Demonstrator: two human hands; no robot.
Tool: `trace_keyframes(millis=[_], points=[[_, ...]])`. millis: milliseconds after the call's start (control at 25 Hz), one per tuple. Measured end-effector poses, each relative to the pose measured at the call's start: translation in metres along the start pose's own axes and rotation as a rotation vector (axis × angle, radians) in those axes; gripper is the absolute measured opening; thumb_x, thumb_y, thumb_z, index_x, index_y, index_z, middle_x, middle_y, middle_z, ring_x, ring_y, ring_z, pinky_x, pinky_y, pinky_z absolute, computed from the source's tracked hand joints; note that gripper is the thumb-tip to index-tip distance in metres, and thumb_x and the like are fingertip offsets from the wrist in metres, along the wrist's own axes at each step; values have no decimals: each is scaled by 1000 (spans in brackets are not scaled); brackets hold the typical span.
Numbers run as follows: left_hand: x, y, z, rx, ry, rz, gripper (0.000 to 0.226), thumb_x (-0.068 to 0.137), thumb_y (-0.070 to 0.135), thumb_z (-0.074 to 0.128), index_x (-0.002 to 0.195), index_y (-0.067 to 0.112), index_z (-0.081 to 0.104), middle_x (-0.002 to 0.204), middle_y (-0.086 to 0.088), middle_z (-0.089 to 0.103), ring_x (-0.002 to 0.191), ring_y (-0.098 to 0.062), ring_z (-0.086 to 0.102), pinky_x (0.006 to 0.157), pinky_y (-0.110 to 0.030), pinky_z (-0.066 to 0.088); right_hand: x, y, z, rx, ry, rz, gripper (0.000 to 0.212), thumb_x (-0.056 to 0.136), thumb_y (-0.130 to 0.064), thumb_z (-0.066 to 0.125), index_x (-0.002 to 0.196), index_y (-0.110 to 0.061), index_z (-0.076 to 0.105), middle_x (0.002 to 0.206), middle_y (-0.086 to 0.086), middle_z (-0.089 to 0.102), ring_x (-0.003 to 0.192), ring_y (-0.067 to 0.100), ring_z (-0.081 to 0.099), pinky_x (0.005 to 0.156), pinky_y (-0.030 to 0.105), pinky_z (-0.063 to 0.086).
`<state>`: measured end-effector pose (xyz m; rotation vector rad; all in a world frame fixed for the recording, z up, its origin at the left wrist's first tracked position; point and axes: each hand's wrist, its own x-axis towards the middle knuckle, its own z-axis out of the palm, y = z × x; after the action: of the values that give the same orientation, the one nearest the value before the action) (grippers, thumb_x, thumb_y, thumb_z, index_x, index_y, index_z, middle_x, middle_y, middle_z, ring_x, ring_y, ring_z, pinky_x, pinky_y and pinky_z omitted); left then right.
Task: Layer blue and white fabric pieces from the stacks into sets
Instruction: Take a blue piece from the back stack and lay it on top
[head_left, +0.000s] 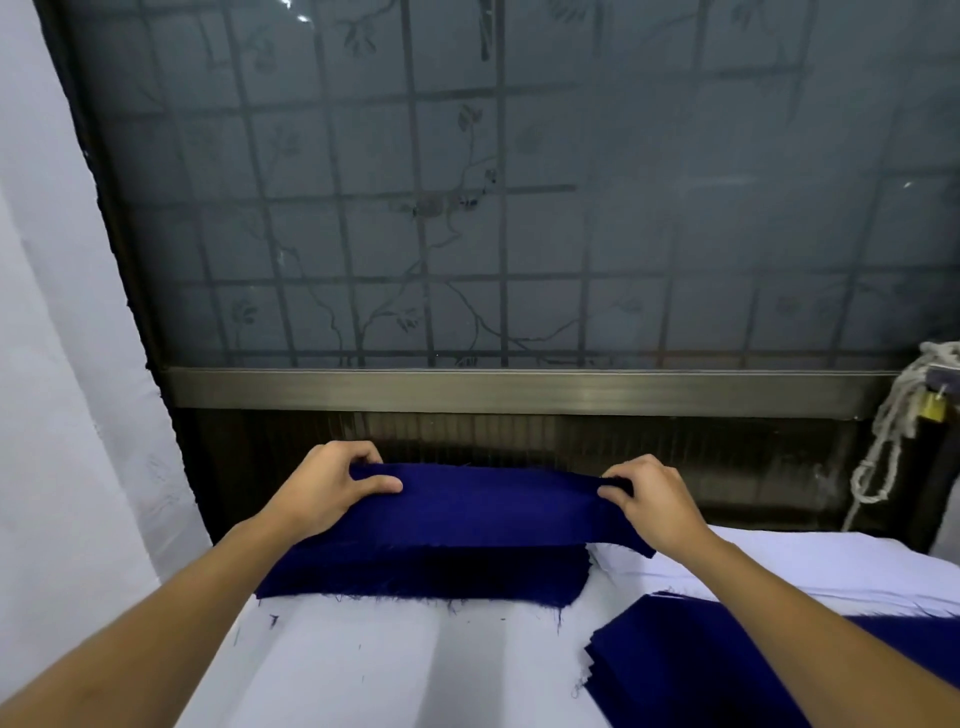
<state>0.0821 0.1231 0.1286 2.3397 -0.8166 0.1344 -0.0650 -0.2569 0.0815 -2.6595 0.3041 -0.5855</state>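
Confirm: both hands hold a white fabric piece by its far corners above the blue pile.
Wrong colour. In the head view the fabric piece is dark blue, not white; the left hand and right hand do hold its far corners above the blue pile.

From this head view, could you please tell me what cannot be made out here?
- Head view: fingertips of the left hand, tucked behind the held blue piece.
- Blue stack, lower right: cut off by the frame edge, crossed by the right forearm.
- White pieces: layer count too fine to tell.
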Motion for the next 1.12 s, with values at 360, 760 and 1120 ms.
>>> trace_keyframes(millis=[360,760,1120], points=[[-30,15,21,-53,49,0,20,84,39,78,102,33,73,100,13,72,94,-10,68,79,-31,61,-59,23,-38,660,74,292,15,101,-23,60,106,-15,72,97,4,75,93,23,72,83,41,62],[-84,28,54,-495,301,-237,22,82,45,70,95,29,77,89,12,77,82,-11,74,61,-24,59,-125,43,-54,663,147,319,12,97,-33,66,91,-28,75,88,-8,76,83,9,71,69,24,54],[-141,29,81,-390,246,-322,37,75,50,74,76,13,71,72,0,73,69,-12,69,53,-23,50,-197,61,-47,680,84,311,16,94,-29,69,82,-25,79,87,-7,78,79,8,73,67,17,55]])
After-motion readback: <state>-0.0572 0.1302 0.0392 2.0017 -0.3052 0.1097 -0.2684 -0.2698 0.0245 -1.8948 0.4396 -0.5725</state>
